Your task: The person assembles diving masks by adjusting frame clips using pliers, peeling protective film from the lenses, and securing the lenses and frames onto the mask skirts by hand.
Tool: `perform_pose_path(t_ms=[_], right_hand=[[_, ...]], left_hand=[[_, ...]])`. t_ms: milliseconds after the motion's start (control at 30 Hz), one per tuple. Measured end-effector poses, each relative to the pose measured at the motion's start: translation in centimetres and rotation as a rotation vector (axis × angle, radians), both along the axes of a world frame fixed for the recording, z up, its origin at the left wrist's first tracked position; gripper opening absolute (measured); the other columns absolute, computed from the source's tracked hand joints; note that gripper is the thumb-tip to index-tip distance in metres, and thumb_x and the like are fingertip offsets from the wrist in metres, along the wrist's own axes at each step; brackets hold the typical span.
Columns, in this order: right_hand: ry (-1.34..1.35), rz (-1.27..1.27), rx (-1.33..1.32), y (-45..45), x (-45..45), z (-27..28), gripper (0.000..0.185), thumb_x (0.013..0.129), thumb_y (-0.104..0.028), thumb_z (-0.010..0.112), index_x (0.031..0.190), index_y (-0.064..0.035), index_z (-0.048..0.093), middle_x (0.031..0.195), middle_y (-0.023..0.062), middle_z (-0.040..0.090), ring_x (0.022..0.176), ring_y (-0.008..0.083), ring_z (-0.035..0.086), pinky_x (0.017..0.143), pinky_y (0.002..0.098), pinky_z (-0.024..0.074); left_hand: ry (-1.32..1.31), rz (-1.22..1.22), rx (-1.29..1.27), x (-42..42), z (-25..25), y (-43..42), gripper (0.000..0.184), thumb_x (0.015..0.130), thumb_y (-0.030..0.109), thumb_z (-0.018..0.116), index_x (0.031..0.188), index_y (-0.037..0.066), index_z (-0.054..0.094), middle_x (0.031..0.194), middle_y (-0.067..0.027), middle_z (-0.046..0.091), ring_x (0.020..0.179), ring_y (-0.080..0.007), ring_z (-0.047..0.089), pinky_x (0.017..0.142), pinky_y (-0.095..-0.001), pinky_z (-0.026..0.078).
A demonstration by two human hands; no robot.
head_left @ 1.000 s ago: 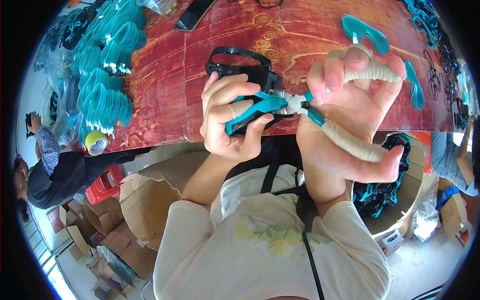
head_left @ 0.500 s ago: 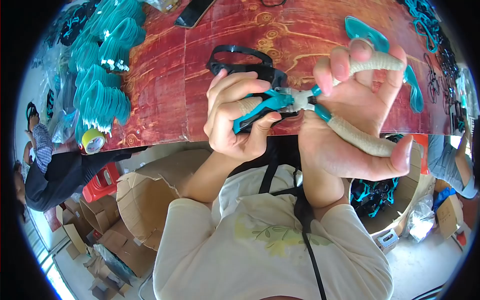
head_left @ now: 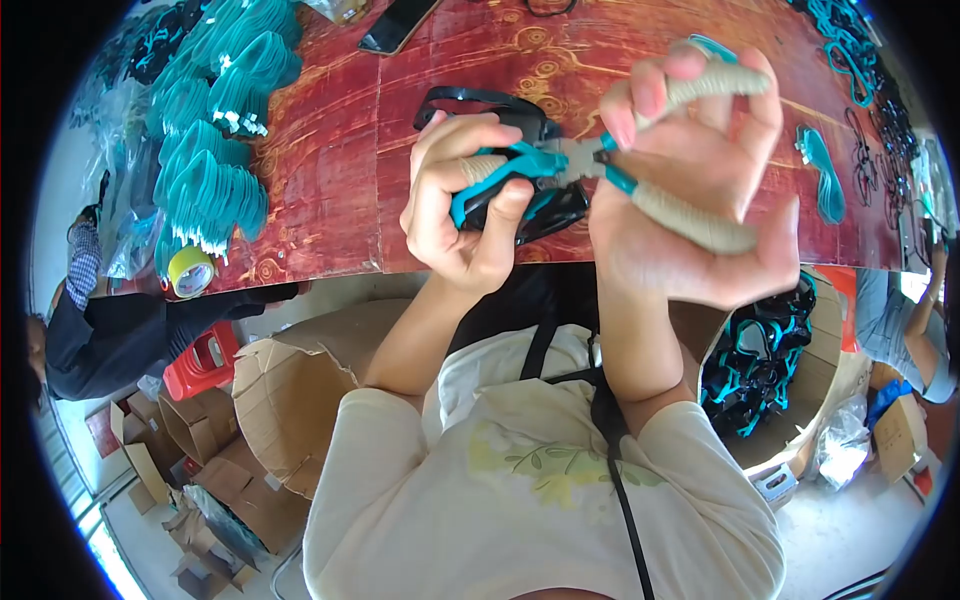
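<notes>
My left hand (head_left: 465, 200) is wrapped round a black and teal frame (head_left: 555, 215) with a black loop (head_left: 480, 97) at its far end. My right hand (head_left: 700, 170) holds pliers (head_left: 690, 215) by their cord-wrapped handles, which are spread apart between fingers and thumb. The metal head of the pliers touches the teal part beside my left fingertips; its exact grip is too small to tell. Right of my right hand lies a teal strap (head_left: 825, 180) on the red table (head_left: 330, 150).
Stacked teal straps (head_left: 205, 195), yellow tape (head_left: 190, 272) and a phone (head_left: 398, 25) are on the table. Dark cords (head_left: 865, 150) lie right. Cardboard boxes (head_left: 290, 400) and a box of black-teal parts (head_left: 760, 360) stand below. People (head_left: 110, 340) are at both sides.
My left hand has turned the frame, and its black part now shows lower right. My right hand and the pliers have shifted slightly up and left, away from the teal strap.
</notes>
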State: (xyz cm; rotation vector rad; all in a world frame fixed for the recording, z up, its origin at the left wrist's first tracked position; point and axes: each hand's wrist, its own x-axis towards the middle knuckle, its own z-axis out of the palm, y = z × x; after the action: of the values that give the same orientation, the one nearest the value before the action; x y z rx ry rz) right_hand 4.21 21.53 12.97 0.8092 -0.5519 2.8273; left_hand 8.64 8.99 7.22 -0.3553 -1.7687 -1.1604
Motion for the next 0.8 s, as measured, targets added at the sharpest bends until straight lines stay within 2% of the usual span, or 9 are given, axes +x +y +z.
perform_pose_path(t_ms=[33,167,267,333,400,567,667,700,800], right_hand=[[-0.025,0.01,0.01,-0.1,-0.6,0.0,0.077,0.08,-0.057,0.045,0.137,-0.0043,0.041,0.118,0.0216,0.049,0.092,0.0286,0.047,0.075,0.0387,0.0415],[0.046,-0.042,-0.027,-1.1,-1.8,-0.3,0.088,0.081,-0.063,0.046,0.142,-0.0004,0.034,0.124,0.0235,0.049,0.103,0.0327,0.049,0.09,0.0452,0.0406],[0.192,-0.035,-0.04,0.9,-2.6,0.3,0.09,0.081,-0.065,0.044,0.141,0.0004,0.034,0.126,0.0262,0.048,0.109,0.0347,0.051,0.094,0.0471,0.0401],[-0.156,-0.324,0.236,-0.3,-1.8,1.6,0.085,0.083,-0.061,0.044,0.14,0.0011,0.035,0.126,0.0268,0.048,0.108,0.0332,0.052,0.094,0.0452,0.0405],[-0.131,-0.323,0.503,0.9,-2.7,0.1,0.078,0.086,-0.054,0.043,0.139,0.0025,0.036,0.125,0.027,0.049,0.106,0.0306,0.052,0.094,0.0422,0.041],[-0.169,-0.276,0.665,3.0,-3.5,-0.7,0.066,0.09,-0.045,0.048,0.136,0.0022,0.041,0.121,0.0225,0.052,0.105,0.0282,0.052,0.094,0.0379,0.0421],[-0.058,-0.536,1.283,6.0,-5.3,-3.6,0.054,0.088,-0.035,0.066,0.128,-0.0034,0.047,0.127,0.0217,0.048,0.107,0.029,0.055,0.093,0.0375,0.0447],[-0.12,-0.554,1.42,6.9,-5.9,-5.0,0.064,0.082,-0.042,0.074,0.127,-0.0028,0.05,0.13,0.0238,0.047,0.117,0.0349,0.051,0.099,0.043,0.0421],[0.304,-0.949,1.978,8.2,-5.2,-7.1,0.068,0.08,-0.046,0.075,0.129,-0.0059,0.051,0.127,0.023,0.047,0.121,0.0386,0.046,0.098,0.0452,0.0419]], left_hand=[[-0.001,0.028,0.029,-0.2,0.0,0.2,0.02,0.083,0.014,0.072,0.089,0.001,0.058,0.099,-0.0154,0.068,0.096,-0.0313,0.063,0.099,-0.0524,0.038],[-0.107,0.031,0.411,-0.7,-0.6,0.1,0.012,0.091,0.01,0.064,0.093,0.001,0.055,0.107,-0.0122,0.066,0.094,-0.015,0.058,0.087,-0.0275,0.045],[-0.148,0.043,0.592,-0.9,-2.0,-0.9,0.011,0.093,0.01,0.062,0.091,0.003,0.054,0.107,-0.0123,0.066,0.092,-0.0128,0.057,0.086,-0.0278,0.045],[-0.175,0.052,0.666,-0.7,-1.8,-0.7,0.01,0.095,0.01,0.06,0.09,0.004,0.054,0.107,-0.0119,0.065,0.092,-0.0117,0.056,0.085,-0.0277,0.045],[-0.199,0.037,0.733,-1.0,-2.0,-0.6,0.01,0.095,0.01,0.06,0.09,0.004,0.054,0.108,-0.012,0.065,0.092,-0.0117,0.055,0.086,-0.0281,0.044],[-0.189,0.029,0.867,-1.3,-3.0,0.0,0.011,0.096,0.012,0.059,0.089,0.005,0.054,0.11,-0.0133,0.064,0.093,-0.0123,0.055,0.088,-0.0291,0.044],[-0.218,0.153,1.038,-1.2,-3.0,0.0,0.017,0.099,0.02,0.057,0.091,0.005,0.055,0.11,-0.013,0.064,0.091,-0.0132,0.058,0.08,-0.0269,0.048],[-0.203,0.217,1.125,-1.1,-3.3,0.0,0.018,0.099,0.021,0.056,0.092,0.005,0.055,0.11,-0.0124,0.064,0.09,-0.0138,0.059,0.079,-0.0274,0.05],[-0.246,0.365,1.195,-0.2,-4.2,0.3,0.021,0.101,0.026,0.052,0.1,0.006,0.052,0.115,-0.012,0.061,0.099,-0.0162,0.058,0.088,-0.0314,0.048]])
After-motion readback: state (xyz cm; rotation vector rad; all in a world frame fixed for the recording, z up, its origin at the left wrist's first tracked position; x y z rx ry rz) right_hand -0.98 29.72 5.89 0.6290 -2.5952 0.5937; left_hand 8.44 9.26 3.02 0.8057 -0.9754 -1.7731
